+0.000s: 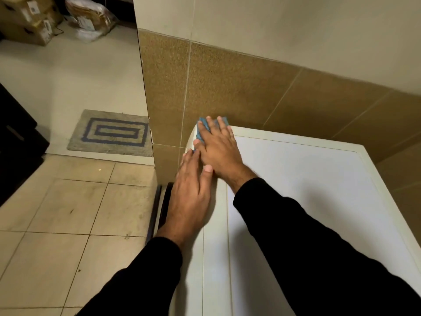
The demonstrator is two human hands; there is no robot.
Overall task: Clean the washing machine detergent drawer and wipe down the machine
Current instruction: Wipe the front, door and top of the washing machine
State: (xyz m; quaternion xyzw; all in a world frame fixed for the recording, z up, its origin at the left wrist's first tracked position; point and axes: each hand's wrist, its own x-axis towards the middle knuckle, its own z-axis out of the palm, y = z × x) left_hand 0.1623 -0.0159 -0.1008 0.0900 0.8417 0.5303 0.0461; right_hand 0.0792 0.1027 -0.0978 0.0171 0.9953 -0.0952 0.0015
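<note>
**Right hand presses cloth at far-left corner of washer top**

Right hand (217, 147) lies flat, fingers straight and slightly spread, pressing a blue cleaning cloth (202, 131) onto the top of the white washing machine (307, 190). The cloth sits at the far-left corner of the top panel, next to the brown tiled wall (239, 87), and only its edges show beyond the fingers and thumb.

Left hand (190, 195) lies flat as well, fingers extended, resting on the rounded left edge of the machine just nearer than the right hand. Its fingertips touch the thumb side of the right hand. It holds nothing.

Both arms wear black sleeves (319, 247) and reach forward over the machine's top.

A dark, narrow object (163, 206) stands in the gap beside the machine's left side; its identity cannot be determined.

Beige floor tiles (68, 213) with visible marks lie to the left. A grey mat with blue rectangular bands (111, 133) lies beyond a raised threshold. Cardboard boxes (25, 19) and a filled plastic bag (91, 17) sit on the floor in the far-left background.
</note>
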